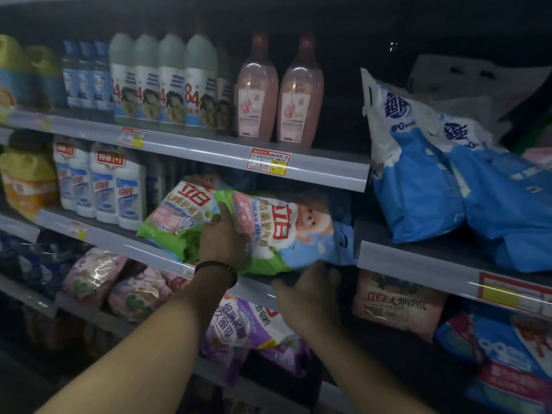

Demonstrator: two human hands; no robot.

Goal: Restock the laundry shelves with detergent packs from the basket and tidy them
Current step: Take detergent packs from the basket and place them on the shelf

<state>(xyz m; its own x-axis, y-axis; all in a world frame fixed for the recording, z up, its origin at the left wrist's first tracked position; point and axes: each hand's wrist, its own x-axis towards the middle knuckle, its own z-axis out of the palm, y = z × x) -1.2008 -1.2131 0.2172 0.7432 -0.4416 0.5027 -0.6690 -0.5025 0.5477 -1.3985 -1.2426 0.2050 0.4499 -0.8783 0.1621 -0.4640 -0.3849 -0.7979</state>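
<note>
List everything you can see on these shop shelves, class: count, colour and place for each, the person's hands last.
Pink bottles: two, pink, top shelf, right end.
White bottles marked 84: at least four, white, top shelf, centre.
Blue-labelled bottles: three, blue and white, top shelf, left.
Yellow jug: one, yellow, middle shelf, far left.
Squat white bottles: about four, white, middle shelf, left.
Front green pack: one, green, middle shelf, centre.
Second green pack: one, green, just left of it.
Blue bags: at least two, blue and white, right bay.
Purple pack: one, purple, lower shelf, centre.
Left hand: one, grips the front green pack.
Right hand: one, blurred, at that pack's lower edge.
</note>
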